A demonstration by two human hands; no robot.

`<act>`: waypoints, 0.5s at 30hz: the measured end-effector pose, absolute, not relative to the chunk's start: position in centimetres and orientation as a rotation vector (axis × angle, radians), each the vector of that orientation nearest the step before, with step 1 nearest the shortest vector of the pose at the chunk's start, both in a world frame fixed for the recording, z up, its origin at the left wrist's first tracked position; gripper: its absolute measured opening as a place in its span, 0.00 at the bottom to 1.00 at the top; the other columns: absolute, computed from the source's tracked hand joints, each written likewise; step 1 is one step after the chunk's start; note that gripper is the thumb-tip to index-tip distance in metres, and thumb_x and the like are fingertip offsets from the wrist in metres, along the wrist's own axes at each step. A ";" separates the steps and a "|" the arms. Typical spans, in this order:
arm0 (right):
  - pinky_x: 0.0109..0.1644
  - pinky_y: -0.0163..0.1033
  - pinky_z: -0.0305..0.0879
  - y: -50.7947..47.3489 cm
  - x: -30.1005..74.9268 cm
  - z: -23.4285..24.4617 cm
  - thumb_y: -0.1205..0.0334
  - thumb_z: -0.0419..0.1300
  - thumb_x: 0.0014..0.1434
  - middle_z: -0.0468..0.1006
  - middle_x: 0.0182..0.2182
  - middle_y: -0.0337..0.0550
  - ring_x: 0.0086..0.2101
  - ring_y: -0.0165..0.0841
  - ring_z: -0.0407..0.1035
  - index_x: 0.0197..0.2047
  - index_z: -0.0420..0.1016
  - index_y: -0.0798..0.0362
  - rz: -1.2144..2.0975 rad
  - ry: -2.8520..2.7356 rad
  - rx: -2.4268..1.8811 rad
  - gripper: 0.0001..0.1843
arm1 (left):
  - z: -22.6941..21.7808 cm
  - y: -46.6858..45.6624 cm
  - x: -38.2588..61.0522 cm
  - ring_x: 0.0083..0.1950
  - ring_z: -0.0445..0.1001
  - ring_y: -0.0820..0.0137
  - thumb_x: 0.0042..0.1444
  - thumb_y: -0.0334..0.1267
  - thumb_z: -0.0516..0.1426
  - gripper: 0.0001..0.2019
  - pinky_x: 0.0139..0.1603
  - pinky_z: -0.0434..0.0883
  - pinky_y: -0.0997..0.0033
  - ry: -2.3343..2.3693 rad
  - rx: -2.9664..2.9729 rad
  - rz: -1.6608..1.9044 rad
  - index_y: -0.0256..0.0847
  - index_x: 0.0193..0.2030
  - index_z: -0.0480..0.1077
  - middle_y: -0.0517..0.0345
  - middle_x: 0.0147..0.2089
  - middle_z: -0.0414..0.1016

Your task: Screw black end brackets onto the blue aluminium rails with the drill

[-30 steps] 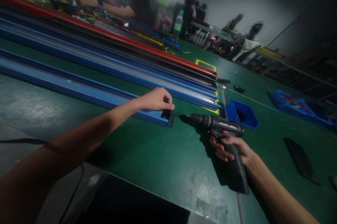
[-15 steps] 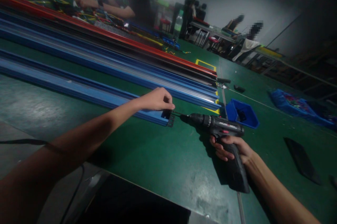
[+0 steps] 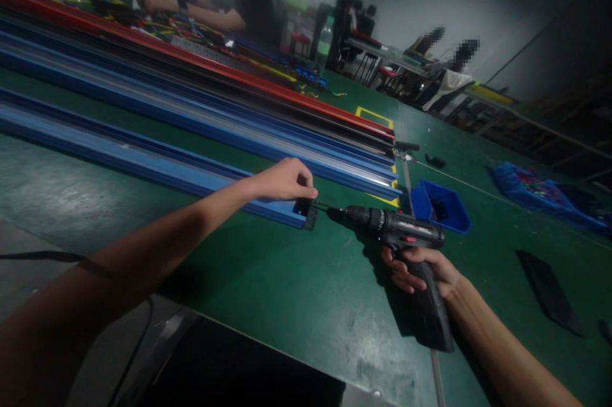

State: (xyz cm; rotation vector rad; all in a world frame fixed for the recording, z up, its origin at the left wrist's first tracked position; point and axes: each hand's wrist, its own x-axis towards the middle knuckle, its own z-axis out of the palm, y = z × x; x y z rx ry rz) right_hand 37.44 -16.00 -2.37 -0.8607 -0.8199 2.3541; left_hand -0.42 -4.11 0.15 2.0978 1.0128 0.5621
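My left hand point(image 3: 285, 180) rests on the near end of a long blue metal rail point(image 3: 143, 161), its fingers pinched together right at the black end piece point(image 3: 306, 211). What the fingertips hold is too small to make out. My right hand point(image 3: 421, 270) grips the handle of a black cordless drill point(image 3: 396, 235). The drill lies level and its bit points left into the rail's end piece, just under my left fingertips.
More blue, black and red rails point(image 3: 229, 107) lie side by side across the green table point(image 3: 296, 292). A small blue bin point(image 3: 442, 206) stands behind the drill. A flat black piece point(image 3: 547, 292) lies at right. Another person's arms point(image 3: 191, 8) work at the far side.
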 end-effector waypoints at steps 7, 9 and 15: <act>0.29 0.34 0.70 -16.0 37.6 -2.5 0.62 0.67 0.61 0.73 0.29 0.39 0.17 0.21 0.62 0.46 0.80 0.64 2.361 -0.815 -0.861 0.13 | 0.1 -4.1 -0.4 0.30 0.75 0.71 0.54 0.48 0.63 0.15 0.32 0.65 0.73 1.002 2.105 0.564 0.36 0.31 0.80 0.53 0.29 0.81; 0.29 0.33 0.70 -16.0 37.6 -2.5 0.62 0.67 0.61 0.73 0.29 0.39 0.17 0.20 0.62 0.45 0.80 0.64 2.355 -0.820 -0.865 0.13 | 0.0 -4.0 -0.4 0.30 0.75 0.71 0.54 0.48 0.63 0.15 0.32 0.65 0.73 1.003 2.111 0.564 0.36 0.30 0.80 0.53 0.29 0.81; 0.29 0.34 0.70 -16.0 37.6 -2.4 0.62 0.66 0.61 0.72 0.28 0.38 0.17 0.21 0.61 0.45 0.79 0.63 2.359 -0.822 -0.880 0.13 | 0.1 -4.1 -0.4 0.30 0.75 0.71 0.53 0.48 0.63 0.15 0.32 0.65 0.73 1.028 2.088 0.558 0.36 0.30 0.80 0.54 0.28 0.80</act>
